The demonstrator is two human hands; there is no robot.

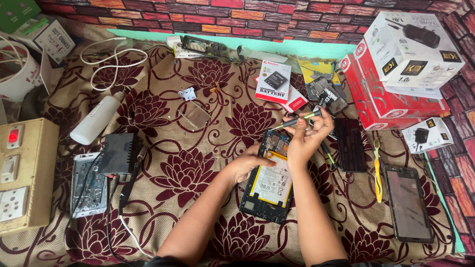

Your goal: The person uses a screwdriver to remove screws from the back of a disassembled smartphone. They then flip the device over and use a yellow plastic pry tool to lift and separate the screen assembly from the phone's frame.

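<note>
An opened phone [268, 190] with its back off lies on the maroon flowered cloth [198, 173], its white and yellow battery showing. My left hand [246, 164] rests on the phone's left edge and holds it down. My right hand [308, 136] hovers over the phone's top end and grips a thin screwdriver [297, 120] with a green and black handle, its tip pointing left and down toward the phone's top.
A dark phone [408, 202] and a yellow toothbrush [377, 170] lie at the right. Red and white boxes [396, 74] stack at the back right. A white bottle [96, 120], a black box [118, 153], another opened phone [89, 185] and a switchboard [24, 173] sit left.
</note>
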